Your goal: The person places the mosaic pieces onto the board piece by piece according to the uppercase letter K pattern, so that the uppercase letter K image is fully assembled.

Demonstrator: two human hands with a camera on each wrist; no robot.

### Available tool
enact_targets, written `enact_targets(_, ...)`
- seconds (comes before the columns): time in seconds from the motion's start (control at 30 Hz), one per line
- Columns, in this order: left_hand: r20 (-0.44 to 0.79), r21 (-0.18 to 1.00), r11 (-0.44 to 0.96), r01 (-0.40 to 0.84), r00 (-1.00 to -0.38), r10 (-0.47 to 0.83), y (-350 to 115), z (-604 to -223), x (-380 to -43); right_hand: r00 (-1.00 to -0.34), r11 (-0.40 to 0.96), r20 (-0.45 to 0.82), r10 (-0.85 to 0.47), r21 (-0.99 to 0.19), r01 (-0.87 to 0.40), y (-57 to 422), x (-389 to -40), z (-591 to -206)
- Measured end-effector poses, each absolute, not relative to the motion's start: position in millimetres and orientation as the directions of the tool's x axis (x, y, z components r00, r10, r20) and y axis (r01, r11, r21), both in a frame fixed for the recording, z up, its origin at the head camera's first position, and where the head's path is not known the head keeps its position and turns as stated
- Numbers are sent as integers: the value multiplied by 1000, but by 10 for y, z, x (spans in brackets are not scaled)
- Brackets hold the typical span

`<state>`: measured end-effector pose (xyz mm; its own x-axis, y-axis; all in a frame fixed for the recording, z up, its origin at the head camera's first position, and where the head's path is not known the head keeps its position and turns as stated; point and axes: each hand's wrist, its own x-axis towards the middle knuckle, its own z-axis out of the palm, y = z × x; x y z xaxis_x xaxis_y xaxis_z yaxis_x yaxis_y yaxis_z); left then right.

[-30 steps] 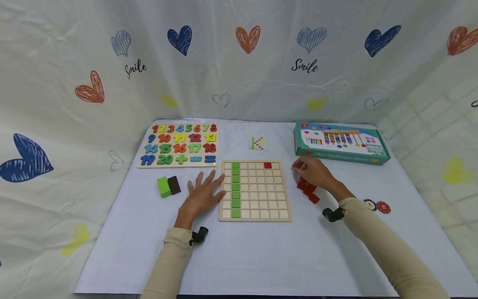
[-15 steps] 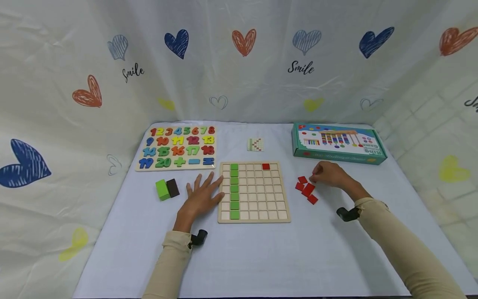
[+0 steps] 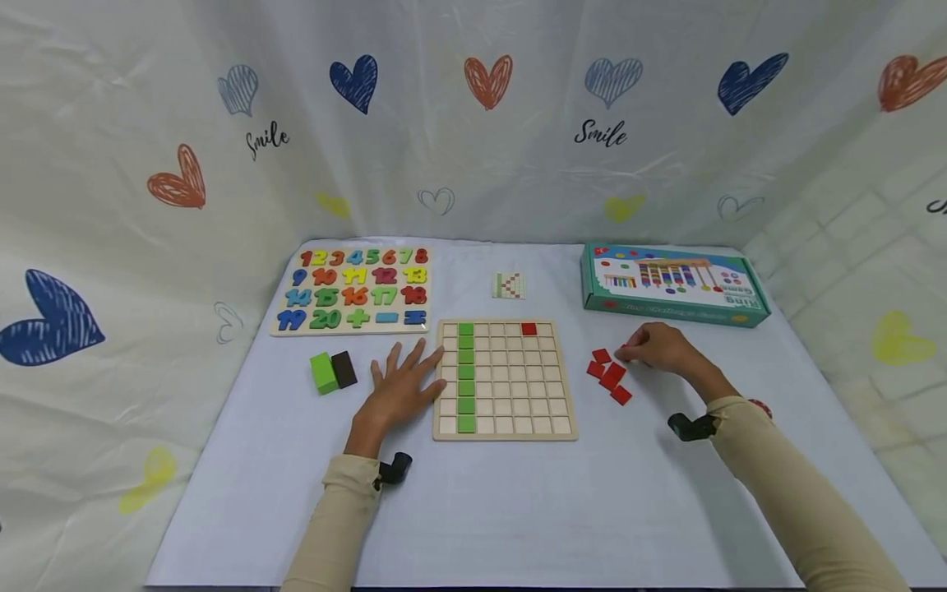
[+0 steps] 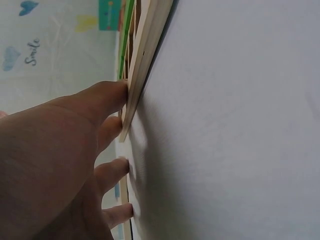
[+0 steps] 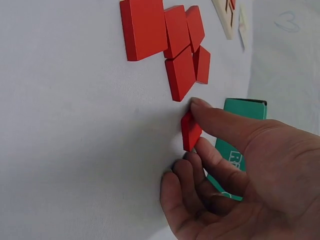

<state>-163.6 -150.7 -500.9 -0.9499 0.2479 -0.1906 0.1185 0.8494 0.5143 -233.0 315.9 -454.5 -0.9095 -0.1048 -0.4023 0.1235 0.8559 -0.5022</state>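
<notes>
My right hand pinches a small red square tile between thumb and forefinger, low over the white cloth. Beside it lies a loose group of red tiles. My left hand rests at the left side of a wooden grid board, fingers spread. In the left wrist view the thumb touches the board's edge. Green tiles fill alternating parts of one column down to the front row, and one red tile sits in the back row.
A number puzzle board stands at the back left, a small pattern card at the back middle, a green game box at the back right. Green and dark blocks lie left. A red chip peeks from behind the right sleeve.
My right hand has moved from above the red tiles to their right side, uncovering more of them. The left hand keeps its place at the board.
</notes>
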Motion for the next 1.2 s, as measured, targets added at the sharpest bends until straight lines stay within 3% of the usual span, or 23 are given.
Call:
enact_targets(0.87,-198,515,850,110,-950,243,-1490,-4997,-1660,-932,791,-337,-133,-603,105,3222,-2264,-4563)
enact_targets(1.2,-201,514,851,112,-948,246,-1506,-5019,-1653,-963,709,-151,-222,-703,-53,2647,-2322,-4508)
